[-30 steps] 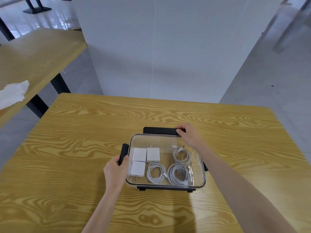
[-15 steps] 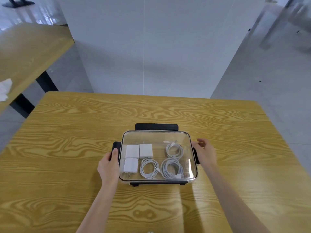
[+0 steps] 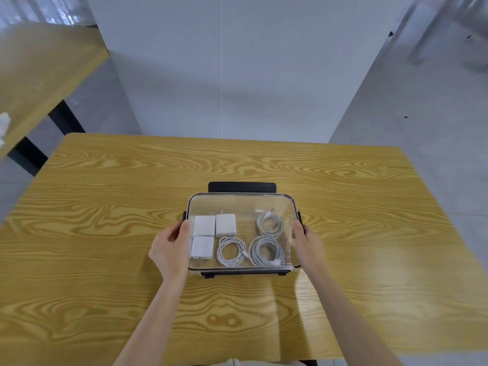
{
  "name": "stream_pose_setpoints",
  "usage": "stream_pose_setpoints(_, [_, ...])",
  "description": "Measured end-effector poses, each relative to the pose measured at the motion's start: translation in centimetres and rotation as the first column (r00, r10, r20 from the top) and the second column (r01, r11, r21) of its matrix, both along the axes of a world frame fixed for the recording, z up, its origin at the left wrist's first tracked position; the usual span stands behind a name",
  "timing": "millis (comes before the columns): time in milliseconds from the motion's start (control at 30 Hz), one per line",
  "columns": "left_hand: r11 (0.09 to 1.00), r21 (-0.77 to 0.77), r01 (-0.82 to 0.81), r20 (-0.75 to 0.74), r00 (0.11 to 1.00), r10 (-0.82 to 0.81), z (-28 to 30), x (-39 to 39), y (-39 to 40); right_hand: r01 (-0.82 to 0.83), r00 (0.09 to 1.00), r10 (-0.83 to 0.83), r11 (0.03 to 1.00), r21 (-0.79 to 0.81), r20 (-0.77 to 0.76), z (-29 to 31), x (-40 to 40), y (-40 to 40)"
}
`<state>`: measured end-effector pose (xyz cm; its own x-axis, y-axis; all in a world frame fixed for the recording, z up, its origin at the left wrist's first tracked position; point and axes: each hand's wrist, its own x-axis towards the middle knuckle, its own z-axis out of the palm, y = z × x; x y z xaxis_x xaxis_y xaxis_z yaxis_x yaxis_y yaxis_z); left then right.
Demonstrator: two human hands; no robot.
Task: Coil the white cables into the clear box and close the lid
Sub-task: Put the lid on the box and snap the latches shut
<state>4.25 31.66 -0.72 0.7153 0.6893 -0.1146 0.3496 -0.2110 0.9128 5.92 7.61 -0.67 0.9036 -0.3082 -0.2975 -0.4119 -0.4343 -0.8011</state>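
I see a yellow wood-grain tabletop (image 3: 105, 233) at frame center, grey floor (image 3: 422, 114) beyond; my left hand (image 3: 169, 249) and right hand (image 3: 307, 247) each grip the box (image 3: 241, 202) sides.

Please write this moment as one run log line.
phase: closing lid | left hand: on left latch | right hand: on right latch | clear box: cables inside

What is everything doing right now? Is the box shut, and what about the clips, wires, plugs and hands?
Box: lid on.
Far clip: sticking out flat, not snapped.
Near clip: looks folded down.
Cables: three, coiled, inside the box.
Chargers: three, lying flat inside.
Left hand: pressing the left side clip.
Right hand: pressing the right side clip.
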Motion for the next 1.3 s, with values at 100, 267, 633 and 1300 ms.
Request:
stream_pose_setpoints(100, [0.999,0.037,-0.001,-0.005,1.0,0.001,0.3,0.0,-0.1,-0.027,1.0,0.027,0.999,-0.026,-0.002,-0.2,0.2,-0.1])
stream_pose_setpoints(267, [0.993,0.112,0.024,-0.002,1.0,-0.024,0.4,-0.2,0.0,-0.032,0.999,0.032,0.999,0.026,0.014,-0.8,0.4,-0.4])
stream_pose_setpoints(633, [0.743,0.494,0.452,-0.105,0.879,-0.465,0.2,0.4,0.6,-0.12,0.98,0.181,0.867,-0.483,0.081,-0.3,1.8,0.3])
stream_pose_setpoints(1300, [0.189,0.589,0.786,-0.312,0.437,-0.844,-1.2,-1.5,-2.4,-0.568,0.761,0.643,0.601,-0.562,-0.082,0.7,9.1,5.4])
